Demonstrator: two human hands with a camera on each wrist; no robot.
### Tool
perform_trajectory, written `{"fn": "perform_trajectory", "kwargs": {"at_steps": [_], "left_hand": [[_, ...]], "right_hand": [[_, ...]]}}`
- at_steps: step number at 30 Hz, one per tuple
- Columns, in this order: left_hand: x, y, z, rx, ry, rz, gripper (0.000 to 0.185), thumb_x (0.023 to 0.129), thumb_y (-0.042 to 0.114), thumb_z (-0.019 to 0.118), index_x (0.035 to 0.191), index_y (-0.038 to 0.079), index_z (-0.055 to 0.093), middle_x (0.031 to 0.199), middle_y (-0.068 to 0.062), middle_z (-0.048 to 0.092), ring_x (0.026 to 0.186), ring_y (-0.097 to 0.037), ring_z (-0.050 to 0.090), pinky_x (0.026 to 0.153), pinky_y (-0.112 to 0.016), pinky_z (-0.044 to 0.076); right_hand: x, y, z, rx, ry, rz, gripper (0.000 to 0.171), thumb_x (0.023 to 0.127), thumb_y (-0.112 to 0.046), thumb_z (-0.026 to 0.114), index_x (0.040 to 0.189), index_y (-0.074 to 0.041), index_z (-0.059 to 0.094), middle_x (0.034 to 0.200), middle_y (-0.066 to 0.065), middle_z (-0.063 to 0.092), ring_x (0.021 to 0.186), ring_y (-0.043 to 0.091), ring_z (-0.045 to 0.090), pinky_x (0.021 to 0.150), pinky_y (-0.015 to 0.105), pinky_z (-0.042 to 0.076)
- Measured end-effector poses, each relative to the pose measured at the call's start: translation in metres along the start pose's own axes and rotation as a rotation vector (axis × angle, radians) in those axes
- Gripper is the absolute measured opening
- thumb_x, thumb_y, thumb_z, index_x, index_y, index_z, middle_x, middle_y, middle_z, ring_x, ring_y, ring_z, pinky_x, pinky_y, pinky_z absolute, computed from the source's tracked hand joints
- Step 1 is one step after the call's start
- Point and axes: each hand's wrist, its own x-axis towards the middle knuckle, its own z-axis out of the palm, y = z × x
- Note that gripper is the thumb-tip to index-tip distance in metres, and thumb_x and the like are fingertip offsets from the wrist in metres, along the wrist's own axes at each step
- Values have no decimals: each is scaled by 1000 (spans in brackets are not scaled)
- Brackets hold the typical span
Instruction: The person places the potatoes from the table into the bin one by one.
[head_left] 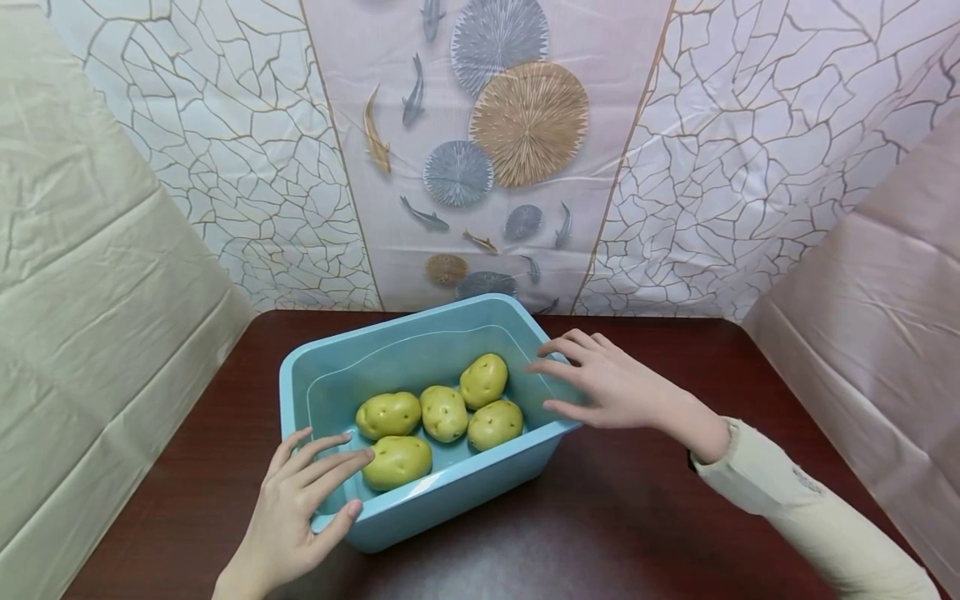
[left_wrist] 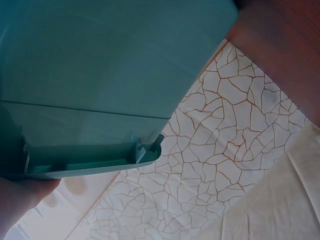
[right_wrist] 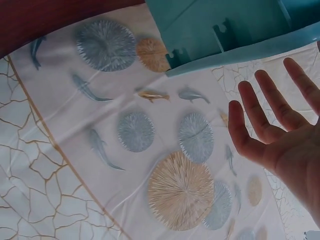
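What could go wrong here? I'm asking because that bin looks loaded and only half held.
1. The left hand holds only the near corner of the light blue plastic bin, thumb outside and fingers over the rim; a lift from there might tip it.
2. The right hand is spread open at the right rim, gripping nothing, so that side could slip.
3. The five loose yellow-green potatoes could roll and shift the weight.
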Motion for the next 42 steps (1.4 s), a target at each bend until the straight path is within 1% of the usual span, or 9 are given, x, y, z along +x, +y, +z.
{"fn": "perform_trajectory", "kwargs": {"at_steps": [6,10,17,22,28,30,35,39,42], "left_hand": [[-1,0,-1,7,-16,-8,37,89,41,45,109,17,65,98,2,68,102,-20,55,103,-37,22],[-1,0,-2,14,-31,-14,37,89,41,45,110,17,64,100,2,67,103,-20,54,103,-37,21],[0,0,-3,28,-52,-11,38,89,41,45,112,17,63,104,1,66,105,-20,53,104,-36,21],[0,0,-4,37,-71,-17,38,89,42,45,113,17,62,106,1,65,106,-21,53,104,-35,20],[0,0,-5,38,-82,-17,39,88,42,46,114,17,61,109,-1,64,107,-21,52,104,-34,20],[1,1,-6,33,-81,-15,40,88,42,46,114,17,61,109,-1,64,108,-21,51,105,-34,20],[1,1,-6,16,-69,-7,40,88,42,46,113,15,62,109,-2,63,109,-22,51,106,-33,19],[2,0,-7,2,-54,15,42,90,42,43,112,13,62,110,-5,63,111,-22,50,107,-32,19],[3,-1,-7,-33,-34,34,43,90,41,44,111,10,62,113,-5,61,115,-22,48,108,-31,18]], "right_hand": [[-11,2,2,33,32,23,41,79,-39,62,117,-24,56,115,1,53,103,17,45,72,32,38],[-19,3,2,55,51,55,41,77,-37,64,116,-25,57,114,2,54,104,15,45,73,32,38],[-32,4,0,87,59,105,40,76,-34,64,114,-23,58,114,-3,54,104,11,43,74,31,38],[-39,4,2,103,68,135,38,76,-33,65,112,-21,59,114,-5,54,105,11,44,77,33,38],[-46,5,5,119,86,161,40,76,-34,67,112,-21,60,114,-3,55,106,11,44,79,35,39],[-48,6,6,124,96,163,41,75,-33,67,113,-21,59,114,-2,56,106,12,45,80,35,39],[-54,6,8,130,111,173,42,74,-32,68,114,-21,59,115,-3,55,106,13,46,81,35,39],[-58,5,10,129,118,188,43,73,-31,69,114,-21,59,114,-3,54,106,13,46,82,36,40],[-61,5,11,134,122,204,44,73,-30,70,114,-20,59,114,-1,55,106,13,46,83,36,39]]}}
